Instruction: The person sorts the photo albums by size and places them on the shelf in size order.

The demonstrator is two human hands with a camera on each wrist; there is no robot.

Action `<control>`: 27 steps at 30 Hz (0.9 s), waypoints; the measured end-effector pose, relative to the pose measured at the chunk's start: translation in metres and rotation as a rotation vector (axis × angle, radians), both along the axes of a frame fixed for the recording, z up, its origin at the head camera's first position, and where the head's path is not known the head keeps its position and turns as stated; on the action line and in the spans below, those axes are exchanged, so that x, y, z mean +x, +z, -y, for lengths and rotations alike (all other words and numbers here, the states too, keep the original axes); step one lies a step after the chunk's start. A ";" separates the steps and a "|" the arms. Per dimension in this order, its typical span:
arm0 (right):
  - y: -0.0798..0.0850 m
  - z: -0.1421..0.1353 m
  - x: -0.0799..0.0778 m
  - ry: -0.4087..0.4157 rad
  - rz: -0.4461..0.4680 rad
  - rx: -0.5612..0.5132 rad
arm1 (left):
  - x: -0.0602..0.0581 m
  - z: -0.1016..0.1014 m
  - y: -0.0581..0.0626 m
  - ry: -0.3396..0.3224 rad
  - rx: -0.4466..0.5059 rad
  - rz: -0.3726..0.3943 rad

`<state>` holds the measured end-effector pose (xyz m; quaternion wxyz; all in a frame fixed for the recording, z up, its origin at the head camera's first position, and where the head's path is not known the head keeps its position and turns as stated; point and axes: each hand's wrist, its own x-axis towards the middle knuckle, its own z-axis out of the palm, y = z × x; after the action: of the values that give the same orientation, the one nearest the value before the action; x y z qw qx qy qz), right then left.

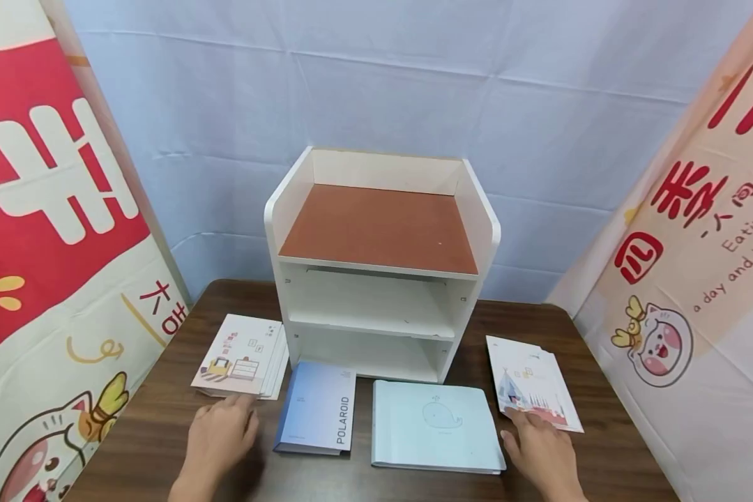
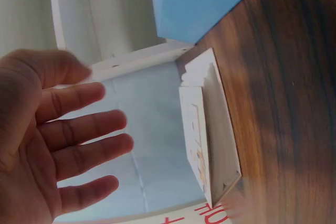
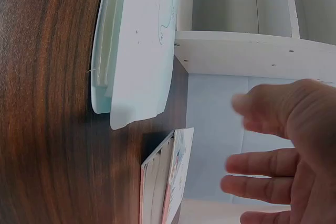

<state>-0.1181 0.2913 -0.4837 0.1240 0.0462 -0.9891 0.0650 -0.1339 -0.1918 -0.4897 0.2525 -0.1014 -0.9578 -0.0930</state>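
L hand (image 1: 221,432): fingers (image 2: 86,136) out straight & a bit spread, thumb apart, nothing gripped. Right by near edge of L stack (image 1: 238,355); can't tell from head cam if it's touching, though L wrist cam shows a gap. R hand (image 1: 542,450): same, fingers (image 2: 63,157) aside, its own (image 3: 262,162) extended & released, over near edge of R stack (image 1: 533,383); contact unclear in head view, apart in R wrist view.

L stack = several thin booklets, slightly fanned, white cover w/ yellow vehicle, on table (image 1: 314,481) L of shelf. R stack similar, blue tent & red strip on cover, R of shelf.

Btwn hands: blue book (image 1: 316,411) marked POLAROID, flat, nearer L; pale whale album (image 1: 436,425), flat, nearer R, its corner by R thumb.

Behind: white shelf (image 1: 383,230), brown top, two compartments below. Farther back, pale blue cloth (image 1: 389,90), printed banners either side: L banner (image 1: 37,174) red/cream, R banner (image 1: 696,279) peach/white.
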 end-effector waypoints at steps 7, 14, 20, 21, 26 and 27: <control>0.000 0.000 0.001 0.011 0.034 0.009 | 0.003 -0.002 0.004 0.039 0.000 0.056; 0.001 0.001 0.004 0.012 0.056 -0.026 | 0.008 -0.005 0.011 0.046 0.077 0.161; 0.002 0.007 0.005 -0.026 0.186 -0.120 | 0.017 -0.008 0.011 0.092 0.228 0.290; 0.002 0.008 0.005 -0.042 0.218 -0.135 | 0.017 -0.010 0.011 0.104 0.249 0.322; 0.000 0.012 0.006 -0.096 0.294 -0.192 | 0.019 -0.024 0.010 0.154 0.330 0.451; 0.000 0.013 0.006 -0.100 0.296 -0.206 | 0.019 -0.027 0.009 0.161 0.344 0.464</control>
<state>-0.1119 0.2782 -0.4838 -0.0156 -0.0259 -0.9857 0.1660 -0.1151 -0.1651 -0.4806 0.0470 0.0430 -0.9651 -0.2542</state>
